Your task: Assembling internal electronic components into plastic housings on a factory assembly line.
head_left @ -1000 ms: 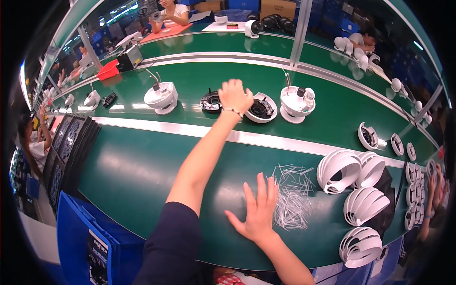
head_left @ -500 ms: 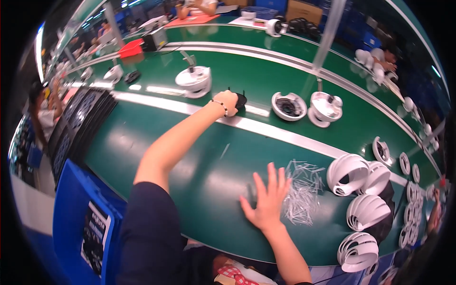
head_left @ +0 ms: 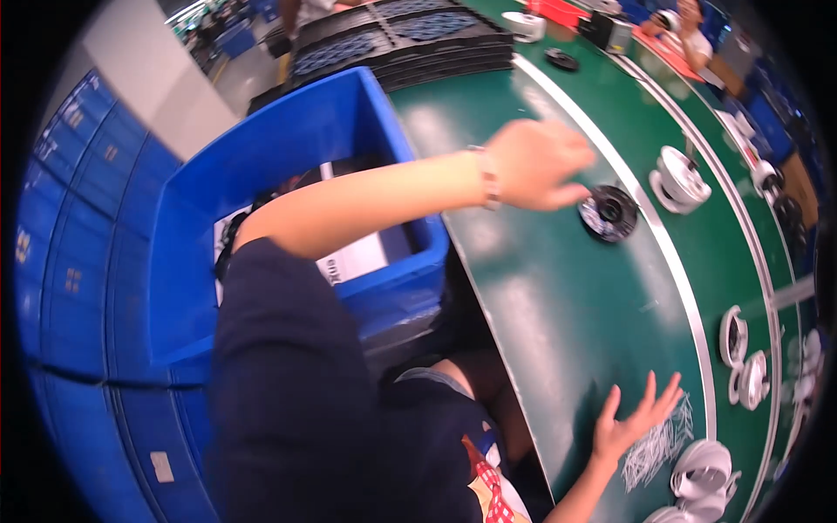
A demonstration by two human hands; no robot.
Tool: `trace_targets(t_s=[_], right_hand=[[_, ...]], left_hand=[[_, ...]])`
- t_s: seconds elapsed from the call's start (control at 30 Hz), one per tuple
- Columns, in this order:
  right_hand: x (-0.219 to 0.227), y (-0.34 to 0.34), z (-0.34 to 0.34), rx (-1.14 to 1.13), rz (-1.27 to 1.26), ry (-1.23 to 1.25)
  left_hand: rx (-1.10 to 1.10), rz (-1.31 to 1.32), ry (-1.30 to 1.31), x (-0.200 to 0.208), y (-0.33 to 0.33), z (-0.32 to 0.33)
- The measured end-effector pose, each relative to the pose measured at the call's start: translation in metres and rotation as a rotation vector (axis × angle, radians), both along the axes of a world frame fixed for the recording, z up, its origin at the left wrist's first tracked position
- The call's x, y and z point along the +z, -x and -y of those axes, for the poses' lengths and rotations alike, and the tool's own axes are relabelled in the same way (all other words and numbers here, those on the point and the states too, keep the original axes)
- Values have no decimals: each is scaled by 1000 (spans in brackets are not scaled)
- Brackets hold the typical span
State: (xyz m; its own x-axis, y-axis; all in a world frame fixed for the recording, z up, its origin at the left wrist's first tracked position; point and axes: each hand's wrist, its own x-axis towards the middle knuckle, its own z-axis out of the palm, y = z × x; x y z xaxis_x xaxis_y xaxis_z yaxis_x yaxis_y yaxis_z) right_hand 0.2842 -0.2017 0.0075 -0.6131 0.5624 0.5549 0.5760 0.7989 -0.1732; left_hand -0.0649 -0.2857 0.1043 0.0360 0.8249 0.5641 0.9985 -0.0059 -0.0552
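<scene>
My left hand [head_left: 536, 166] is stretched out over the green worktable [head_left: 558, 349], its fingers loose and apart with nothing held. Just off its fingertips a round black disc-shaped part [head_left: 610, 214] with a ringed centre lies by the table's white edge strip. My right hand [head_left: 629, 427] hovers open, fingers spread, beside a pile of thin whitish transparent strips [head_left: 658, 449]. White ribbed round shells [head_left: 702, 469] stand at the lower right, close to that pile.
At my left stands a big blue bin [head_left: 288, 144] holding dark items and printed paper. Stacked black trays [head_left: 418, 35] are beyond it. A green conveyor [head_left: 649, 131] along the far side carries a white round assembly [head_left: 682, 180] and others. Co-workers sit farther off.
My view has swung left, bringing the blue bin into full sight. My left hand has let go of the black part, which now lies on the table's edge. My right hand stays open.
</scene>
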Motion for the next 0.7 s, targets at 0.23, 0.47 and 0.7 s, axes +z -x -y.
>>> trace_targets(t_s=[0.23,0.47,0.7], right_hand=[[-8,0,-10,-30,18,-66],[-7,23,-13,53,54,-151],[-4,48,-8,36,37,-45]], left_hand=[[1202,545,5,-67,142,325],[1721,641,428,-152,158,510],[1457,1067,-11,-192,195,491]])
